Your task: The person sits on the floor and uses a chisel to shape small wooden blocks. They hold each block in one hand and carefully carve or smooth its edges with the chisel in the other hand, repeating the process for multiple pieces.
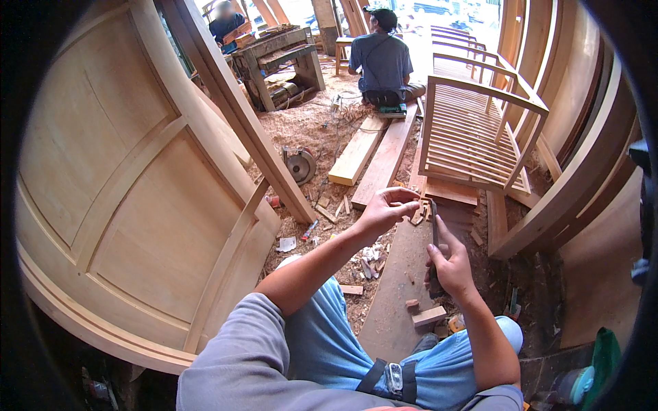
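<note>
My left hand (385, 212) is raised over the far end of a long board between my legs. Its thumb and fingers curl together at the tips; anything between them is too small to make out. Close by on the right, my right hand (452, 262) is closed round a long, dark, flat bar-shaped tool (434, 236), held upright with its upper end near my left fingertips. Small wood pieces (423, 211) lie just beyond both hands. Nearer to me on the plank (394, 291) rest a wooden block (430, 316) and a small reddish wood piece (412, 304).
A large panelled wooden door (157, 205) leans at my left beside an upright beam (240, 109). Slatted wooden frames (476, 130) stand ahead right. A circular saw (299, 166) lies among shavings. Another person (382, 61) sits ahead beyond two boards (387, 161); a second is far left.
</note>
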{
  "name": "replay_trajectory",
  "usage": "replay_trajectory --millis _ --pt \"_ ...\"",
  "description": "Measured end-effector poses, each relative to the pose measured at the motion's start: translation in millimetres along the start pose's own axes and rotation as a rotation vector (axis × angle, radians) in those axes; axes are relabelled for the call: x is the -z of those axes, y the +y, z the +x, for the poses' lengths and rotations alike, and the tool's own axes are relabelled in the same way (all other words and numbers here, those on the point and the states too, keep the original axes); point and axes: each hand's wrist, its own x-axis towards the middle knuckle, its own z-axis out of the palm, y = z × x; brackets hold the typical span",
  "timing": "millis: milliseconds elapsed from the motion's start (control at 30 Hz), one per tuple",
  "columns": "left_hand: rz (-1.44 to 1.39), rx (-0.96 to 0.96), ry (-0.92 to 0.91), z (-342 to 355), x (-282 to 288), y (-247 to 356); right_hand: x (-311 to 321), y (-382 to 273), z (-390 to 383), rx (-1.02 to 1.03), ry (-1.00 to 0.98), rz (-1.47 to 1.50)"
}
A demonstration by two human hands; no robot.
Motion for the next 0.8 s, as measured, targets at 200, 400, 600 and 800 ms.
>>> replay_trajectory --millis 200,400,600,800 --pt "-0.016 0.007 -0.006 -1.6 0.0 4.3 -0.3 0.4 -0.8 0.022 -0.005 0.018" --pt "-0.017 -0.036 -0.006 0.2 1.2 1.5 -0.1 5.1 0.4 -0.015 0.0 0.008" --pt "0.006 -0.019 -0.002 -0.6 2.8 2.6 -0.3 8.6 1.4 -0.022 0.005 0.005" --pt "-0.007 -0.042 -0.007 -0.3 2.3 3.7 0.7 2.0 -0.8 -0.051 -0.018 0.018"
